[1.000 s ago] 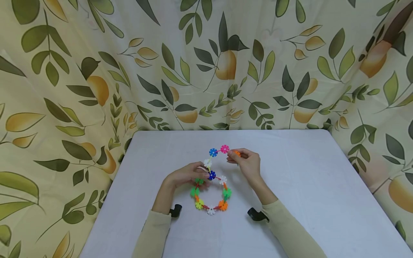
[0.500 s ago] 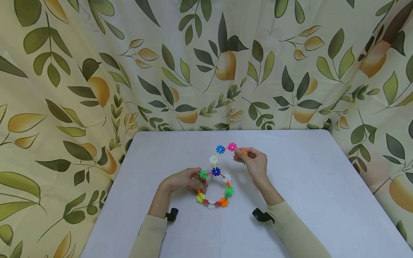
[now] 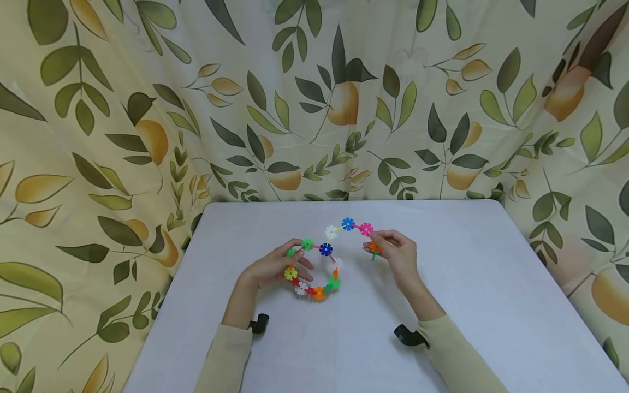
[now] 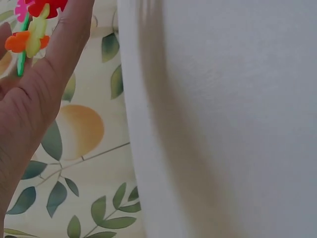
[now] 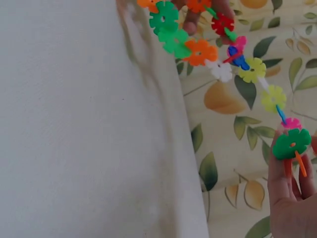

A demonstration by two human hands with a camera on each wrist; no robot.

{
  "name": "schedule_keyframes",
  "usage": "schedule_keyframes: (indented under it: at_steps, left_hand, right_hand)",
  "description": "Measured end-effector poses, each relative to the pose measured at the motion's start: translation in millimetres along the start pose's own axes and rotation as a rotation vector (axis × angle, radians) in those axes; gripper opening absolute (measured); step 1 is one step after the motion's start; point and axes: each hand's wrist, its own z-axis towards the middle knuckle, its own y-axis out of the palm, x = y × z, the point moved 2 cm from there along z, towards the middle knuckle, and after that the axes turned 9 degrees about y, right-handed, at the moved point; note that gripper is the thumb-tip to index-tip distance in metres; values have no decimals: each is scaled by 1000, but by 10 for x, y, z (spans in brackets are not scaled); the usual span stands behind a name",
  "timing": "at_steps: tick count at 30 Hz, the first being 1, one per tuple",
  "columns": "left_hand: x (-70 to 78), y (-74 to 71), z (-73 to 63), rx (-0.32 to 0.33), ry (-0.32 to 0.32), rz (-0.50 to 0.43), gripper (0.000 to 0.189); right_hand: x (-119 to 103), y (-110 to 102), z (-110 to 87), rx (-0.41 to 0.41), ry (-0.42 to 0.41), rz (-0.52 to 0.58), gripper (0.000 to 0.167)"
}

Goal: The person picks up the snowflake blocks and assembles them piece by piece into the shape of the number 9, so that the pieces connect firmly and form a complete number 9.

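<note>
A chain of colourful plastic snowflake discs spans my two hands in the head view. Its left part is a closed ring, including an orange disc (image 3: 319, 294) and a dark blue disc (image 3: 326, 249). From the dark blue disc a tail runs right through a white, a blue disc (image 3: 348, 224) and a pink disc (image 3: 366, 229). My left hand (image 3: 267, 266) holds the ring's left side, thumb in front and fingers behind. My right hand (image 3: 399, 254) pinches the tail's end beside an orange disc (image 3: 375, 247). In the right wrist view, a green disc (image 5: 291, 144) sits at its fingertips.
The white table (image 3: 344, 349) lies beneath both hands. A leaf-and-fruit patterned curtain (image 3: 314, 136) hangs behind and beside it. A black wrist camera (image 3: 259, 323) is on the left wrist, and another black camera (image 3: 410, 335) on the right.
The left hand has shifted its hold from near the dark blue disc to the ring's left side, and the ring has turned and risen. The right hand has moved right, drawing the tail with it.
</note>
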Motion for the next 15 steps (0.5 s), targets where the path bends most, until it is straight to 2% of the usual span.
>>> schedule_keyframes:
  at_steps: [7,11,15]
  left_hand:
    - [82,-23,5,45,5,-32,45]
    - [133,-58,17,65,27,-35,47]
    - [195,-97,25,143,50,-69,50]
  right_hand:
    - [-12,-69,-36,-45,31,49,46]
    - [-13,-115,-51,-65,91,-2,49]
    - [-5,-163,-64,-83,137,-41,49]
